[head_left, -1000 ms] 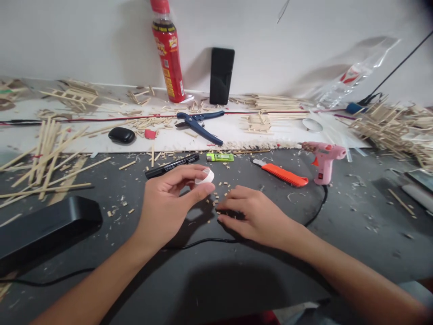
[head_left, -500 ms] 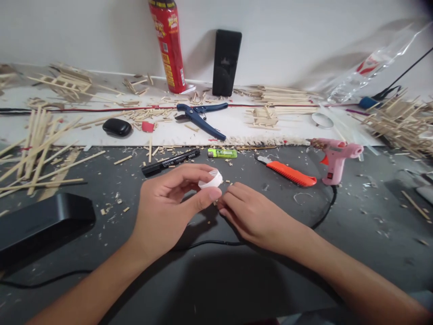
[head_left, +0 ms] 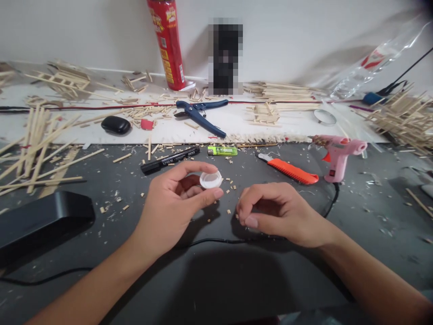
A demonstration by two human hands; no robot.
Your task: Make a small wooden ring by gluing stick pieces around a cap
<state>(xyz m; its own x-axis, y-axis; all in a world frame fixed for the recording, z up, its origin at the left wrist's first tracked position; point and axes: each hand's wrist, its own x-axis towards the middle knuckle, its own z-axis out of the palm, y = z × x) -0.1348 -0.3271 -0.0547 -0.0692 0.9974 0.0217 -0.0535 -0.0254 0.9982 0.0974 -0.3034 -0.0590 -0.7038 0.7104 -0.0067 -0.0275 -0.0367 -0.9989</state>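
Observation:
My left hand (head_left: 176, 205) pinches a small white plastic cap (head_left: 210, 179) between thumb and fingers, open side up, just above the dark table (head_left: 209, 280). My right hand (head_left: 274, 212) hovers to its right, thumb and forefinger pressed together in a pinch; whatever sits between them is too small to make out. Tiny cut wood bits (head_left: 231, 185) lie scattered on the table between and behind the hands. A black cable (head_left: 216, 241) runs under both wrists.
Behind the hands lie a black marker (head_left: 169, 160), green lighter (head_left: 222, 150), orange utility knife (head_left: 288, 169), pink glue gun (head_left: 338, 153) and blue cutters (head_left: 199, 115). Bamboo sticks (head_left: 40, 144) pile at left and right. A black box (head_left: 37, 221) sits left; a red bottle (head_left: 167, 43) stands by the wall.
My right hand has drawn back from the cap and to the right, curling from flat fingers into a pinch. The cap in my left hand has tipped open side up.

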